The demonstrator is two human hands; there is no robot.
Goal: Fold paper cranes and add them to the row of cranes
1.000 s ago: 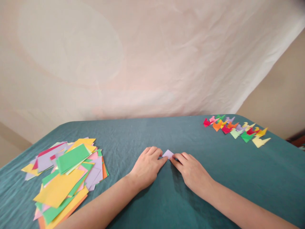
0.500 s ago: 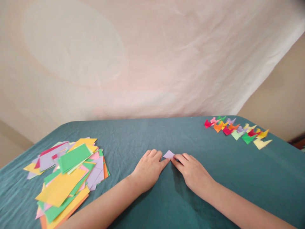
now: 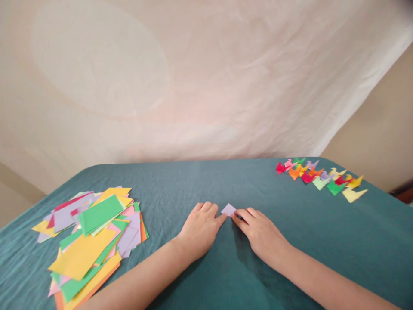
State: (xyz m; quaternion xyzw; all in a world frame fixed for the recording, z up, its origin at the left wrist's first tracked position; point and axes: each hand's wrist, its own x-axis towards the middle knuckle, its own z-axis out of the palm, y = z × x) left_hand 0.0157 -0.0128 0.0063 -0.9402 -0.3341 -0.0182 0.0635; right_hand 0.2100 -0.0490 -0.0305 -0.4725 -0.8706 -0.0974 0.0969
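A small piece of folded lilac paper (image 3: 229, 209) lies at the middle of the table, one corner pointing away from me. My left hand (image 3: 202, 226) rests at its left side, fingers curled and thumb pressed on the lower left edge. From the other side, my right hand (image 3: 258, 226) has the right corner pinched between thumb and forefinger. The two thumb tips nearly meet at the paper's near edge and hide part of it.
Coloured paper sheets (image 3: 87, 254) are heaped on the left of the table. Several folded paper birds (image 3: 335, 186) stand in rows at the far right. A dark green cloth (image 3: 180, 185) covers the table, and a pale sheet (image 3: 206, 86) hangs behind it.
My left thumb has drawn back slightly to the left, so a little more of the paper's near edge shows. My right hand keeps its place.
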